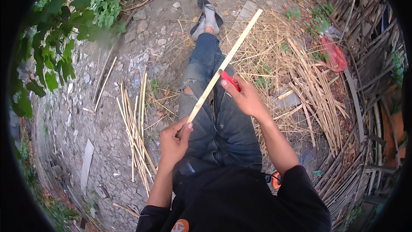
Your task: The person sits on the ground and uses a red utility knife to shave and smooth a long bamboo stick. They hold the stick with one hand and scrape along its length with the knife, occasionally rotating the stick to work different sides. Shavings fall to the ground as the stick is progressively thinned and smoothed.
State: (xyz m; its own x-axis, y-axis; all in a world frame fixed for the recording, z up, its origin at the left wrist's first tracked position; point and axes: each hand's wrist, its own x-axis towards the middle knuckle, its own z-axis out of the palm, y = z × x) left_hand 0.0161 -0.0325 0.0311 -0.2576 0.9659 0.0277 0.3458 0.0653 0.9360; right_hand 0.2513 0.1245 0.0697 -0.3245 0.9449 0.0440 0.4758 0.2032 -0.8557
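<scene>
A long pale split-wood strip, looking like bamboo, slants up and to the right across my legs. My left hand is closed round its lower end, thumb along the strip. In my right hand is a red-handled knife, gripped near the strip's middle. Its short dark blade lies against the strip's edge; how far it cuts in, I cannot tell. Both forearms come up from below over my outstretched legs in worn blue jeans.
Several thin strips lie on cracked soil at left. Beyond my right hand are a heap of shavings and a pile of strips. A red plastic bag lies by stacked sticks. Leafy branches hang at upper left.
</scene>
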